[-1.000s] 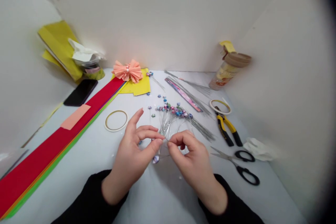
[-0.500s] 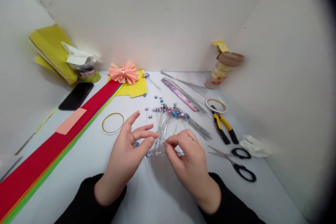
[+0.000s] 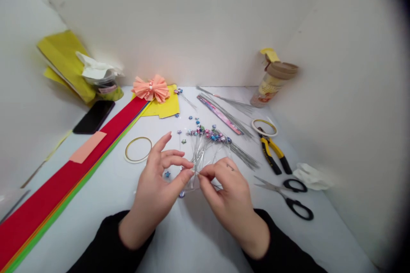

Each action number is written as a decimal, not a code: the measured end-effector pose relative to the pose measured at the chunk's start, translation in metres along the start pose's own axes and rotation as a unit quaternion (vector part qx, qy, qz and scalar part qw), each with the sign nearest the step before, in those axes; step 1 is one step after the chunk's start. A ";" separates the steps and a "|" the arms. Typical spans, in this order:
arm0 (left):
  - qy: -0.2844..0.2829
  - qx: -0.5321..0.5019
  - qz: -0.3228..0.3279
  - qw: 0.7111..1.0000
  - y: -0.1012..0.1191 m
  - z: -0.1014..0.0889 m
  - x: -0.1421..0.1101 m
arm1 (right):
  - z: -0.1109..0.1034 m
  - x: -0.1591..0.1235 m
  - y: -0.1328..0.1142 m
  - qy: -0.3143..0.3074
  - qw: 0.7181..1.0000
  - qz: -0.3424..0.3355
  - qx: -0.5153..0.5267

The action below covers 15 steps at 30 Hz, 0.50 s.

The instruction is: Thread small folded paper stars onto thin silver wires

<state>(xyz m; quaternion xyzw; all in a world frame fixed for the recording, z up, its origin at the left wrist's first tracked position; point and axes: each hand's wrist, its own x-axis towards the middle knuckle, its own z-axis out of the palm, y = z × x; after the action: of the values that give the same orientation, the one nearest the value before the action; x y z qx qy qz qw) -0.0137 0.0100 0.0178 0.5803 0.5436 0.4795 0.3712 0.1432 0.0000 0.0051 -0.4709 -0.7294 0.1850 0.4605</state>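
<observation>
Thumb and index fingertip of my left hand (image 3: 160,183) are pinched together on a thin wire (image 3: 196,173), the other fingers raised. My right hand (image 3: 227,198) pinches the same wire just to the right, its fingers curled in. Behind the fingertips lies a bunch of wire stems (image 3: 201,149) topped with small paper stars (image 3: 213,135) in blue, pink, purple and green. A loose blue star (image 3: 167,174) sits beside my left fingers, and another star (image 3: 182,194) shows below them. Whatever is on the pinched wire's end is hidden by my fingers.
Scissors (image 3: 283,190) and yellow-black pliers (image 3: 272,151) lie right, near a tape roll (image 3: 265,128). Another tape roll (image 3: 138,150) is left. Long red paper strips (image 3: 64,187), a phone (image 3: 94,117) and a pink paper bow (image 3: 151,88) occupy the left. A cup (image 3: 272,83) stands back right.
My left thumb and index fingertip have closed together and moved slightly right, nearer my right fingertips. The right hand has barely moved.
</observation>
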 end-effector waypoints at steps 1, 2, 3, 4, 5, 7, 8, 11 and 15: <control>-0.001 -0.001 0.000 1.000 0.000 0.000 0.000 | 0.000 0.000 0.000 -0.001 1.000 -0.004 -0.007; -0.002 -0.002 -0.001 1.000 0.001 0.000 0.000 | 0.000 0.000 0.000 -0.002 1.000 -0.008 -0.014; -0.003 -0.002 -0.003 1.000 0.001 0.000 0.000 | 0.000 -0.001 0.000 -0.002 1.000 -0.012 -0.022; -0.004 -0.003 -0.005 1.000 0.001 0.001 0.000 | 0.000 -0.001 0.000 -0.003 0.999 -0.019 -0.032; -0.005 -0.004 -0.007 1.000 0.002 0.001 -0.001 | 0.001 -0.001 0.001 -0.003 0.999 -0.026 -0.043; -0.006 -0.006 -0.012 1.000 0.003 0.001 -0.002 | 0.001 -0.002 0.001 -0.006 0.997 -0.046 -0.069; -0.008 -0.008 -0.015 1.000 0.003 0.002 -0.003 | 0.002 -0.003 0.001 -0.007 0.995 -0.056 -0.084; -0.024 -0.018 -0.042 0.999 0.004 0.002 -0.005 | 0.003 -0.005 0.000 -0.003 0.989 -0.081 -0.123; -0.012 -0.051 -0.054 0.997 0.004 0.004 -0.004 | 0.004 -0.005 -0.001 0.000 0.988 -0.089 -0.126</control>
<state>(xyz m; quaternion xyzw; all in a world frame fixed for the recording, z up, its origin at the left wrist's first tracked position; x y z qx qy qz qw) -0.0087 0.0062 0.0196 0.5362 0.5441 0.4788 0.4326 0.1403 -0.0039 0.0012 -0.4578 -0.7861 0.0502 0.4123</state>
